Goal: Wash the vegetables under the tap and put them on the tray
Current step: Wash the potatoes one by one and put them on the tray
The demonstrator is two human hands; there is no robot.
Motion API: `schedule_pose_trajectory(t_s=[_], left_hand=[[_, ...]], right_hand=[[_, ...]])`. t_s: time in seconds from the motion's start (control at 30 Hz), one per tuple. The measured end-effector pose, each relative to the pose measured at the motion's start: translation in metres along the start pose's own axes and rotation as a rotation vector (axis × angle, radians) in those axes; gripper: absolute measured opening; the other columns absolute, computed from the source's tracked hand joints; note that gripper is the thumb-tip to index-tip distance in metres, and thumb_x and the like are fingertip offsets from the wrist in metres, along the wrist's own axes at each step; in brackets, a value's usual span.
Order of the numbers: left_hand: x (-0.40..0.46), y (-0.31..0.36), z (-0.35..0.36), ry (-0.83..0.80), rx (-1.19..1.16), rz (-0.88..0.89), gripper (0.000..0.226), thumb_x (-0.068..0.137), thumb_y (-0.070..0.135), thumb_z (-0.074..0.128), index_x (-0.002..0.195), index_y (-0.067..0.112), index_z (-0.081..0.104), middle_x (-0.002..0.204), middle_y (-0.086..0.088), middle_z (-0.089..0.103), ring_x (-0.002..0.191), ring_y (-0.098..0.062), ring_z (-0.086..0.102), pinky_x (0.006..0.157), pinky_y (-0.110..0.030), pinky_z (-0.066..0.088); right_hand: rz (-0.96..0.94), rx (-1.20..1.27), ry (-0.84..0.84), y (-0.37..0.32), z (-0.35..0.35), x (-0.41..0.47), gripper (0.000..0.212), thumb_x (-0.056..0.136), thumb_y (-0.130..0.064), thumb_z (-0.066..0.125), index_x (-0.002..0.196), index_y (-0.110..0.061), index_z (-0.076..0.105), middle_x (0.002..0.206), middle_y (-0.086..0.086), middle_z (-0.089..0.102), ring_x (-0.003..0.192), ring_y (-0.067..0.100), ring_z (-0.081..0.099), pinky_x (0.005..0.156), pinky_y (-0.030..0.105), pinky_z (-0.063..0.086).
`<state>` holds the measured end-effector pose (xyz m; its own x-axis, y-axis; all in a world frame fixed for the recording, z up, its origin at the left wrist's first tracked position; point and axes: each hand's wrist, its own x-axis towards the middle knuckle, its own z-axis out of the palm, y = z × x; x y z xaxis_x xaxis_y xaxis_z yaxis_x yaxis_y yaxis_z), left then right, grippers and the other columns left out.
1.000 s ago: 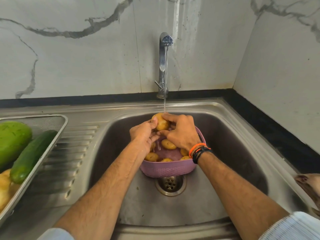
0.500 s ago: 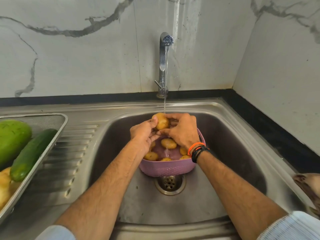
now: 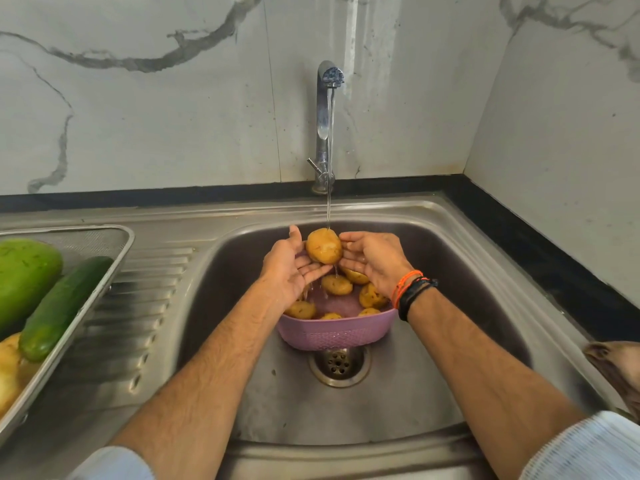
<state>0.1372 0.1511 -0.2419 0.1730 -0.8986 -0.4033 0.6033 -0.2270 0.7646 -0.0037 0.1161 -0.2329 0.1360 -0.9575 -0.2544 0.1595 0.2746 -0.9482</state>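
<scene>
A wet yellow potato (image 3: 323, 245) sits under the thin stream from the tap (image 3: 325, 126). My left hand (image 3: 292, 268) is palm up with straight fingers under and beside the potato. My right hand (image 3: 375, 261) presses its straight fingers against the potato's right side. Below them a purple perforated basket (image 3: 332, 332) stands in the sink (image 3: 381, 403) and holds several more potatoes (image 3: 336, 285). At the left, the metal tray (image 3: 114, 268) on the draining board carries a cucumber (image 3: 62, 306), a large green vegetable (image 3: 24, 275) and pale potatoes (image 3: 8, 375).
The drain (image 3: 339, 363) lies just in front of the basket. A ribbed draining board (image 3: 138, 313) separates the sink from the tray. A brown object (image 3: 620, 368) sits on the sink's right rim. Marble walls close off the back and right.
Both hands have opened out from a curled grip; the potato now rests between straight fingers, still under the stream. The basket and tray have not moved.
</scene>
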Motion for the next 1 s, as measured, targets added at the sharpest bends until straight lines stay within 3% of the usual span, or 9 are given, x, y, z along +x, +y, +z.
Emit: schedule_pose_trajectory(t_s=[0.2, 0.33, 0.53, 0.63, 0.73, 0.8, 0.9, 1.0], left_hand=[[0.001, 0.000, -0.002, -0.019, 0.042, -0.026, 0.039, 0.095, 0.037, 0.063, 0.113, 0.002, 0.059, 0.109, -0.024, 0.068, 0.102, -0.036, 0.068, 0.072, -0.044, 0.061], [-0.003, -0.001, -0.002, -0.004, 0.103, 0.015, 0.042, 0.086, 0.021, 0.076, 0.118, 0.000, 0.060, 0.112, -0.023, 0.069, 0.101, -0.032, 0.070, 0.076, -0.042, 0.062], [-0.026, 0.003, -0.005, 0.055, 0.356, 0.152, 0.028, 0.074, 0.003, 0.084, 0.097, 0.003, 0.068, 0.097, -0.014, 0.074, 0.095, -0.026, 0.072, 0.075, -0.032, 0.061], [-0.032, 0.009, -0.014, 0.127, 0.490, 0.188, 0.040, 0.066, 0.003, 0.090, 0.098, 0.011, 0.066, 0.102, -0.012, 0.073, 0.090, -0.025, 0.073, 0.072, -0.033, 0.062], [-0.044, 0.018, -0.024, 0.210, 0.608, 0.237, 0.062, 0.065, 0.000, 0.088, 0.120, 0.018, 0.064, 0.108, -0.004, 0.066, 0.093, -0.024, 0.070, 0.071, -0.039, 0.063], [-0.056, 0.025, -0.033, 0.239, 0.672, 0.275, 0.063, 0.067, -0.003, 0.083, 0.122, 0.021, 0.065, 0.106, -0.002, 0.065, 0.092, -0.022, 0.069, 0.069, -0.040, 0.063], [-0.077, 0.032, -0.047, 0.294, 0.798, 0.277, 0.052, 0.065, -0.007, 0.078, 0.108, 0.021, 0.068, 0.095, -0.001, 0.065, 0.088, -0.020, 0.069, 0.068, -0.042, 0.063], [-0.090, 0.029, -0.060, 0.327, 0.963, 0.272, 0.052, 0.063, -0.004, 0.077, 0.106, 0.024, 0.068, 0.095, -0.001, 0.064, 0.087, -0.021, 0.070, 0.067, -0.044, 0.063]], right_hand=[[0.009, 0.028, 0.003, 0.002, 0.001, 0.001, 0.026, 0.094, 0.007, 0.049, 0.111, 0.002, 0.068, 0.108, 0.018, 0.071, 0.099, 0.026, 0.070, 0.078, 0.030, 0.060], [-0.029, -0.006, -0.003, 0.004, 0.003, -0.005, 0.031, 0.093, 0.011, 0.047, 0.110, -0.001, 0.069, 0.108, 0.015, 0.072, 0.099, 0.023, 0.071, 0.079, 0.029, 0.060], [-0.086, -0.154, -0.031, 0.006, 0.017, -0.021, 0.034, 0.090, 0.011, 0.046, 0.093, -0.010, 0.072, 0.099, 0.015, 0.075, 0.090, 0.022, 0.073, 0.078, 0.035, 0.062], [-0.107, -0.202, -0.103, 0.007, 0.024, -0.034, 0.035, 0.089, 0.014, 0.045, 0.101, -0.007, 0.070, 0.105, 0.011, 0.074, 0.091, 0.019, 0.070, 0.079, 0.034, 0.060], [-0.140, -0.249, -0.205, 0.010, 0.034, -0.049, 0.041, 0.088, 0.020, 0.040, 0.111, -0.003, 0.066, 0.109, 0.009, 0.072, 0.098, 0.018, 0.070, 0.073, 0.029, 0.058], [-0.142, -0.268, -0.252, 0.013, 0.040, -0.056, 0.044, 0.086, 0.022, 0.038, 0.107, -0.005, 0.065, 0.108, 0.011, 0.072, 0.100, 0.020, 0.070, 0.075, 0.032, 0.057], [-0.250, -0.602, -0.231, 0.023, 0.045, -0.063, 0.031, 0.080, 0.003, 0.053, 0.095, -0.021, 0.066, 0.101, 0.003, 0.075, 0.100, 0.018, 0.070, 0.090, 0.040, 0.057], [-0.369, -1.195, -0.270, 0.033, 0.047, -0.081, 0.033, 0.078, -0.012, 0.059, 0.110, -0.017, 0.066, 0.106, 0.006, 0.074, 0.107, 0.028, 0.065, 0.092, 0.036, 0.052]])
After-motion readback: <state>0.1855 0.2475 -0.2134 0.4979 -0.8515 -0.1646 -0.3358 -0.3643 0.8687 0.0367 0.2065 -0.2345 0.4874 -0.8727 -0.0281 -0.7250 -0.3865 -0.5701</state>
